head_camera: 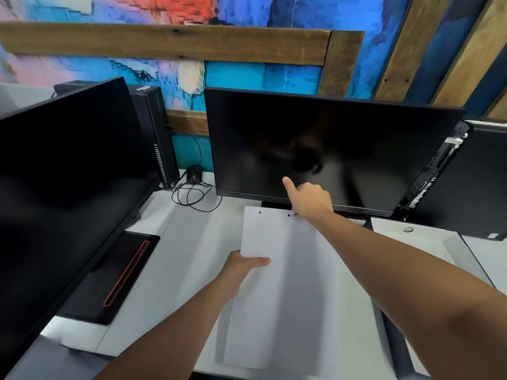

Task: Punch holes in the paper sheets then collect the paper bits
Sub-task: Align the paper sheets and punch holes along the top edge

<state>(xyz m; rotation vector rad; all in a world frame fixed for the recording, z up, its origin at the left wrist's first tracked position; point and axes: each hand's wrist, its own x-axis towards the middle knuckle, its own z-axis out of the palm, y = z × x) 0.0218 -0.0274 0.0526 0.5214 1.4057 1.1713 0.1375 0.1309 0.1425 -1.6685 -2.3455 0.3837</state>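
White paper sheets (285, 272) are held above the white desk, long side running away from me. Two small punched holes show near the far edge. My left hand (242, 266) pinches the sheets at their left edge, thumb on top. My right hand (308, 198) reaches to the far right corner of the sheets with fingers curled and thumb raised. A small metal piece, probably the hole punch (295, 213), peeks out under that hand; most of it is hidden.
A dark monitor (329, 149) stands right behind the sheets and a second monitor (68, 174) fills the left side. A black tower (159, 133), coiled cables (192, 193) and a black pad with a red strip (115, 275) lie left. A small round metal thing (408, 229) sits at right.
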